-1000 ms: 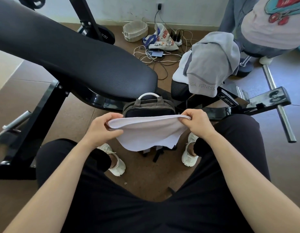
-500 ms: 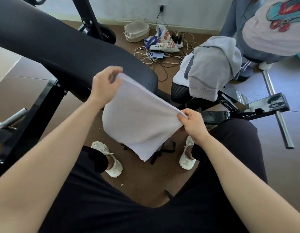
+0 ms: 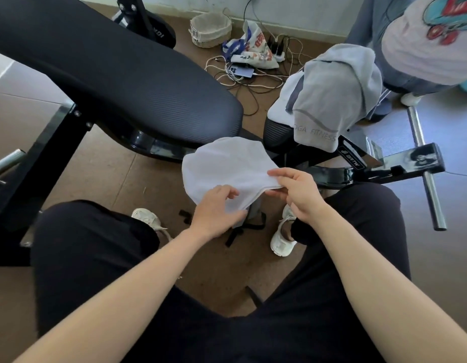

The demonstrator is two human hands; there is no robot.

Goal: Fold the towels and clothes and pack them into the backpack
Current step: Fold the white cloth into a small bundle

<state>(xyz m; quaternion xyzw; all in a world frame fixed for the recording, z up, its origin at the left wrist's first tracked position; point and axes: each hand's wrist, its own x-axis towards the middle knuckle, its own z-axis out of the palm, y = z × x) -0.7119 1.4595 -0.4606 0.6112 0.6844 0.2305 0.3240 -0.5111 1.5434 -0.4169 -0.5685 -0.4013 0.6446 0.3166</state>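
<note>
A white towel [image 3: 227,166] is folded over and held in the air between my knees. My left hand [image 3: 218,210] grips its near lower edge from below. My right hand [image 3: 297,189] pinches the folded edge on the right side. The backpack [image 3: 253,218] stands on the floor under the towel and is almost fully hidden; only a grey strip and black straps show. A grey towel printed with "YOGA FITNESS" [image 3: 332,100] hangs over the small seat pad at the right, on top of a white cloth [image 3: 284,100].
A black weight bench pad [image 3: 109,74] runs from upper left to centre, its frame [image 3: 384,166] and steel bar [image 3: 423,166] at right. Cables, a phone and a bag [image 3: 253,48] lie by the wall beside a woven basket [image 3: 210,28]. Another person [image 3: 423,40] stands at top right.
The towel was stretched flat, then lifted at its left corner, and is now doubled over. My left hand came down from high on the left to the towel's near edge beside my right hand.
</note>
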